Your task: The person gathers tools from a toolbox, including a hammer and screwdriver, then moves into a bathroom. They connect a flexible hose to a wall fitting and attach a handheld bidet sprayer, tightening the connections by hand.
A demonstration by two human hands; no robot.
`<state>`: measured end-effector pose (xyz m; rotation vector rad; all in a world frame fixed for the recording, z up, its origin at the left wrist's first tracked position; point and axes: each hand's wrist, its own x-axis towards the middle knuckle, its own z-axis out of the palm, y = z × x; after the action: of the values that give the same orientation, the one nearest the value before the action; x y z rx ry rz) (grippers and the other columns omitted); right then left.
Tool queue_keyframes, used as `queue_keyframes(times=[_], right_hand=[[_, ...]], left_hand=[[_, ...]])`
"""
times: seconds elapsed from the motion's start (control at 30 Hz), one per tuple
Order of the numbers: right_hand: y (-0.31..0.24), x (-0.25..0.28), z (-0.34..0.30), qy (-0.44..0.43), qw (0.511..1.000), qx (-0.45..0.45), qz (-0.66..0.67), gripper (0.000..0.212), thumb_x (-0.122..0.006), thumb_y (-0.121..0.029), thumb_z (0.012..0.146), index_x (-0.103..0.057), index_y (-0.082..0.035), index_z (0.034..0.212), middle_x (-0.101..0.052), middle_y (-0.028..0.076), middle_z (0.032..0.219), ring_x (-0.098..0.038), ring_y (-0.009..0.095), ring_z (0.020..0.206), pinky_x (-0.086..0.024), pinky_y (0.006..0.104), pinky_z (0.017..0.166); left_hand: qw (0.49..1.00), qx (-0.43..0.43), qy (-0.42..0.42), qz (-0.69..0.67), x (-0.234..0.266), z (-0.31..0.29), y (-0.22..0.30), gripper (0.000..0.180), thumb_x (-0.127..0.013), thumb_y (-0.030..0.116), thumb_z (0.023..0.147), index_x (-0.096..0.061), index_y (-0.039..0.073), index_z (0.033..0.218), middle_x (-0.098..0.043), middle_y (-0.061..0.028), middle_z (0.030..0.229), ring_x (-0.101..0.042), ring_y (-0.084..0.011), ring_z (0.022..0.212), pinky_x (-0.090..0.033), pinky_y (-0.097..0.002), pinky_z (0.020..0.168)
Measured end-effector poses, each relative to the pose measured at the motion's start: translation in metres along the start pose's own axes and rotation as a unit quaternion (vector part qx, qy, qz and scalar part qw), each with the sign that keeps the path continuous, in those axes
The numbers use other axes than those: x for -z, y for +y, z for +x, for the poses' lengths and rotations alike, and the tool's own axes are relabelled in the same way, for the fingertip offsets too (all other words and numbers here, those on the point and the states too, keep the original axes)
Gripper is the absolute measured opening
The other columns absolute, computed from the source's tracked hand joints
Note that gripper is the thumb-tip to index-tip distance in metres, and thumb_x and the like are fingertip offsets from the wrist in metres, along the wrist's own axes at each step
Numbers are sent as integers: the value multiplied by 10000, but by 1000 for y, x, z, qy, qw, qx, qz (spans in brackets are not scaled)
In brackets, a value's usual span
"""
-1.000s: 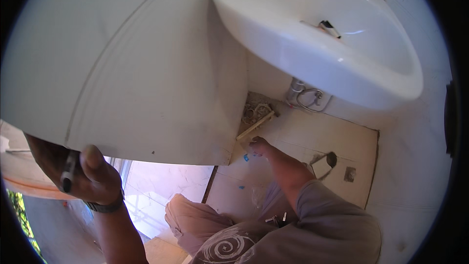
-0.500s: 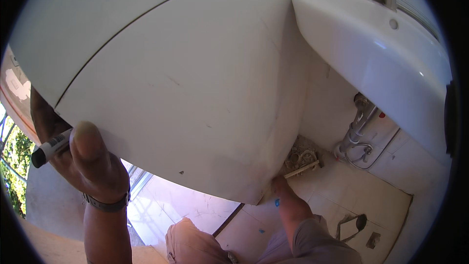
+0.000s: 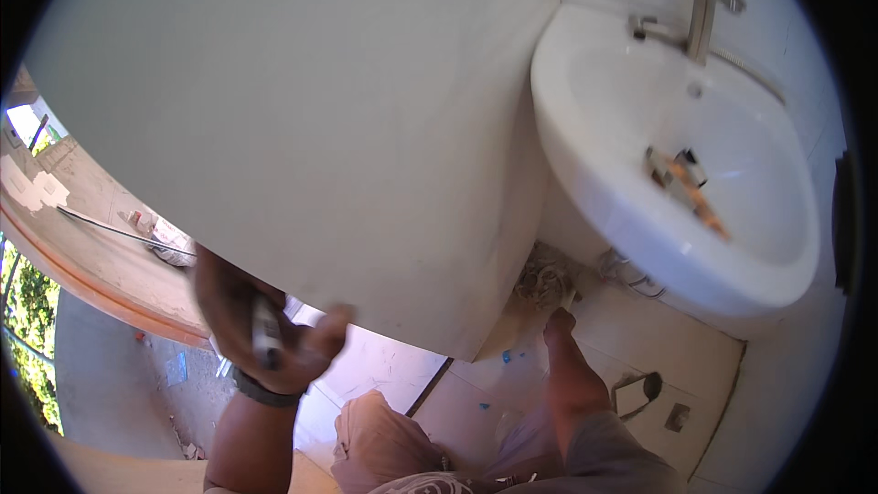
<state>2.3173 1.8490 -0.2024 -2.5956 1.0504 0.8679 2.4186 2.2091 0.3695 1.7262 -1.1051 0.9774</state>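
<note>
A large white panel [image 3: 347,128] takes up the middle of the head view and ends in a lower corner near the floor. At its lower left edge is my left hand [image 3: 300,361], with a dark band round the wrist. A white-and-black marker [image 3: 265,334] is held in it, pointing down toward the wrist. The hand is smeared by motion, with the thumb sticking out toward the right along the panel's edge. Whether the fingers touch the panel I cannot tell. My right hand does not show.
On the right hangs a white washbasin [image 3: 594,165] with a metal tap [image 3: 702,9] and several tools [image 3: 690,192] inside. Rubble [image 3: 541,279] lies below, near my bare foot [image 3: 560,320]. A floor drain [image 3: 677,417] sits in the tiles. At left runs a dusty ledge [image 3: 101,247].
My left hand has moved right along the panel's lower edge, with the marker turned more upright. The view has shifted, so the basin's inside and the ledge now show. My foot has moved right.
</note>
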Motion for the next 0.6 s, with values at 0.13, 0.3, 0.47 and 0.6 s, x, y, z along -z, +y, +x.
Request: queue_keyframes(times=[0.13, 0.3, 0.47, 0.6], right_hand=[[43, -21, -94, 63, 969, 125, -204, 178, -684, -230, 877, -785, -124, 977, -766, 33, 887, -754, 226, 889, -594, 368, 742], [40, 14, -260, -198, 951, -5, 236, 260, -471, -77, 969, -694, -54, 1100, -631, 106, 747, -608, 223, 589, -457, 367, 480], [-38, 167, -443, -360, 824, -107, 423, 175, -556, -109, 964, -647, 12, 1051, -558, 69, 679, -496, 163, 512, -398, 321, 446], [-113, 254, -533, -417, 781, -48, 462, 179, -631, -177, 954, -602, 0, 953, -505, 25, 633, -431, 122, 467, -346, 288, 420]], left_hand=[[978, 105, -179, 28, 48, 13, 27, 1157, -937, 441, 693, -307, -98, 1501, -581, -51, 739, -552, -133, 584, -480, -282, 527], [904, 231, -359, 29, 123, 41, 73, 915, -844, 331, 809, -379, 32, 1539, -596, -63, 780, -619, -235, 626, -518, -350, 592], [802, 420, -424, -10, 199, 25, 79, 297, -654, 207, 922, -662, 80, 1191, -703, -162, 876, -677, -354, 761, -528, -475, 694], [716, 609, -339, -30, 243, -23, 35, 310, -634, 330, 935, -680, 27, 892, -692, -147, 749, -669, -296, 662, -520, -437, 652]])
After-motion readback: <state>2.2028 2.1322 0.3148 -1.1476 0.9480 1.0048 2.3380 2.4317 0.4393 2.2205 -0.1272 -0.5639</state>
